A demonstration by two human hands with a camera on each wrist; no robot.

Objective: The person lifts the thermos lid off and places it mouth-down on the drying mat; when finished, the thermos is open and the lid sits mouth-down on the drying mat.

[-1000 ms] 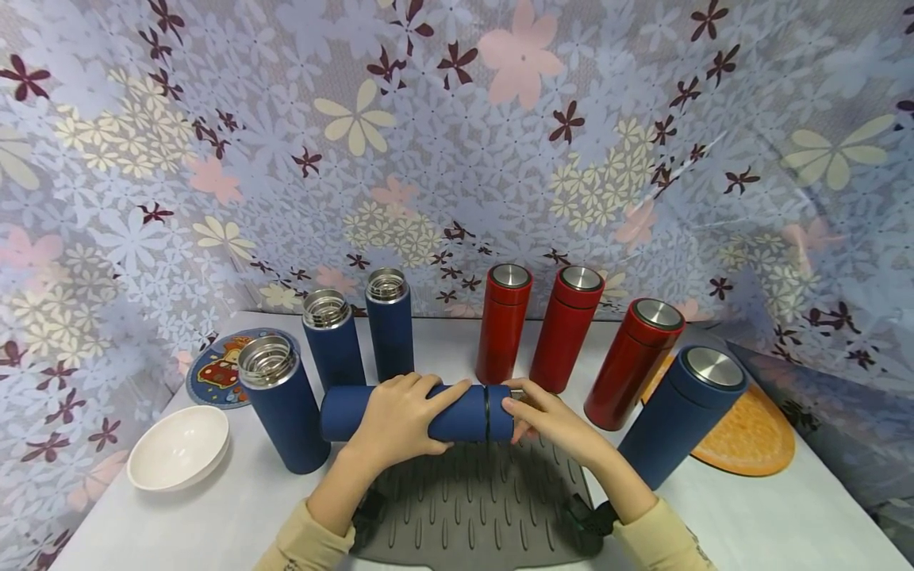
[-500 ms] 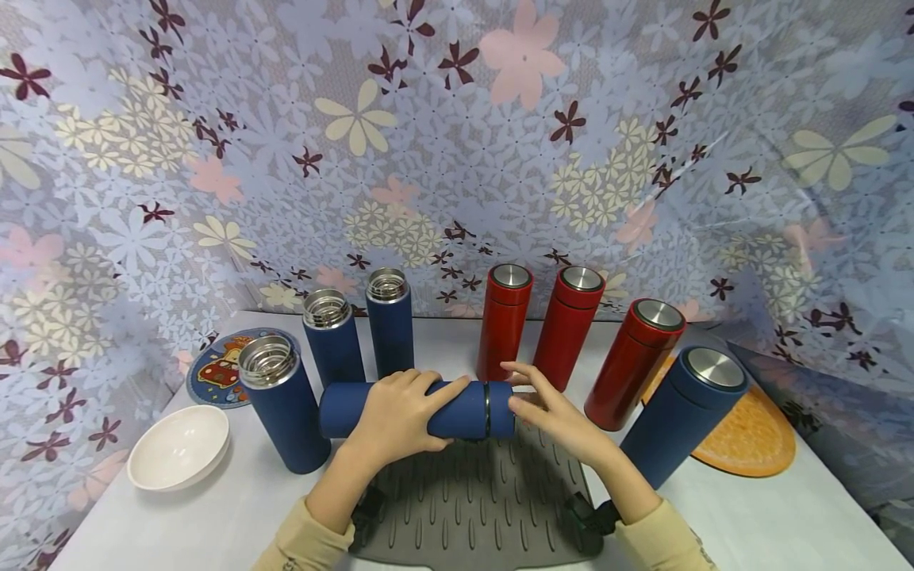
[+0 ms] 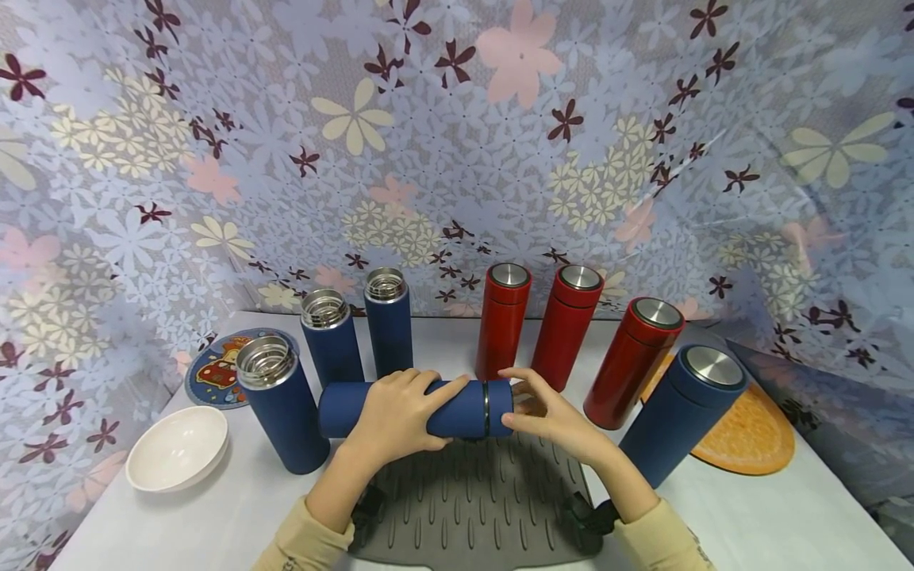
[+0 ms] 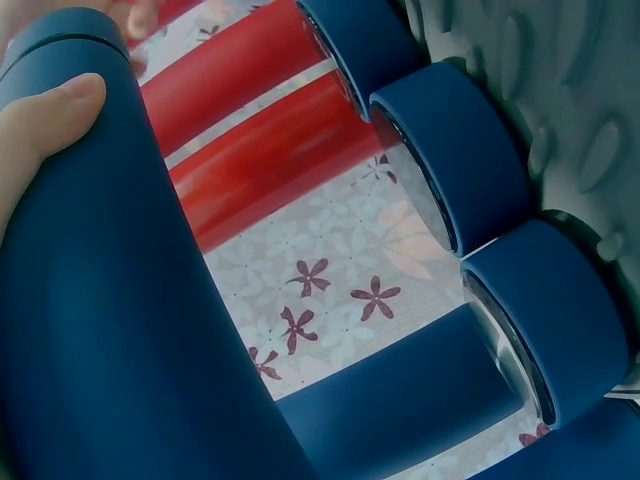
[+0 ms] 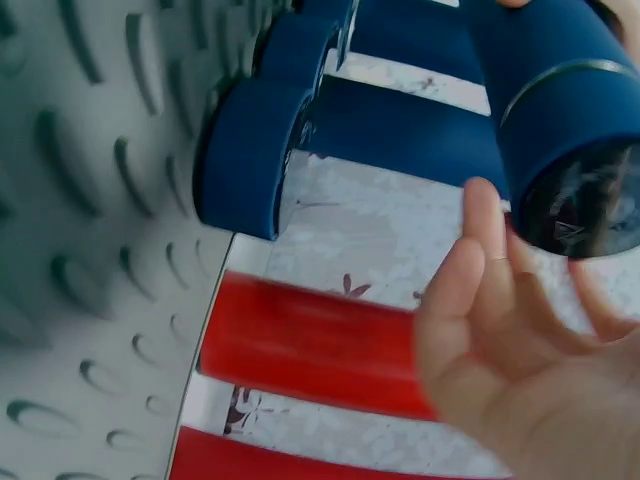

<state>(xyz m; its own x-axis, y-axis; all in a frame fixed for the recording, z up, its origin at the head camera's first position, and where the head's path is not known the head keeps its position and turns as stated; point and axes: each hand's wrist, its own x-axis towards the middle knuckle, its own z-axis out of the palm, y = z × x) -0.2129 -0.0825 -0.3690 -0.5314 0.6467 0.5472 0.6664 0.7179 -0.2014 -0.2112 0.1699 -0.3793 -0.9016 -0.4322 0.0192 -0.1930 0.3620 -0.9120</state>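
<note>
Above a grey board (image 3: pixel 464 500) of raised ovals, holding a matte blue cylindrical bottle (image 3: pixel 460 416) sideways in the left hand (image 3: pixel 398 412) and curving the right hand (image 3: pixel 560 422), fingers parted wide, around its lid end, with contact unclear. Facing squat round blue lids (image 4: pixel 465 160), steel-necked blue bottles (image 3: pixel 337 353) and glossy red cylindrical bottles (image 3: pixel 502 333) just beyond.

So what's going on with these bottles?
A person holds a blue bottle sideways over a grey mat. The left hand grips its body; the right hand is loosely curved by its lid, which is on. To the left stand three lidless blue bottles, and three loose lids sit at the mat. Three red bottles and another blue bottle stand to the right, lids on.
</note>
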